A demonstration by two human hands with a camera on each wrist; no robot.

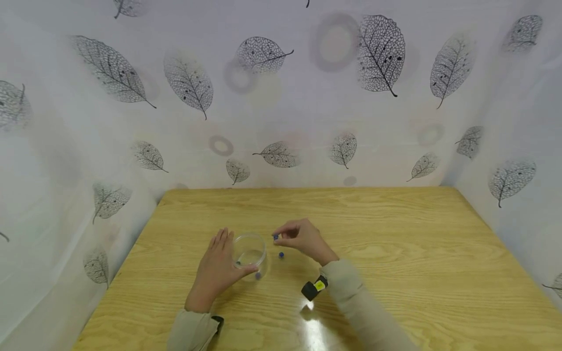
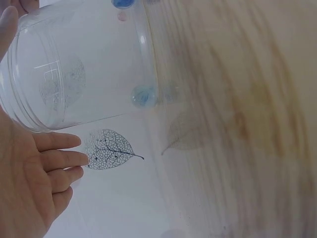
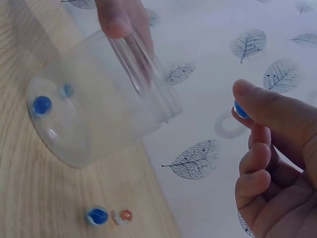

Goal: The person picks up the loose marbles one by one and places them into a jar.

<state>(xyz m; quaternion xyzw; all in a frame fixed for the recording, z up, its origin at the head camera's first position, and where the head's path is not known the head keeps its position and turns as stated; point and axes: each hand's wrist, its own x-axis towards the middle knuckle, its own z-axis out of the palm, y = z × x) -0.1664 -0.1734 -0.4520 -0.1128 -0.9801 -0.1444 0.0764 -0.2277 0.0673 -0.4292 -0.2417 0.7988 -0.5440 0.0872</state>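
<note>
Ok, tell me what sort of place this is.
Probably a staged recording booth, not a lived-in room: a bare wooden table is walled on three sides by a leaf-print sheet, and the hands work with only a clear jar and marbles.

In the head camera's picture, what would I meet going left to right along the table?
Left hand → clear jar → blue marble pinched in the fingertips → right hand.
</note>
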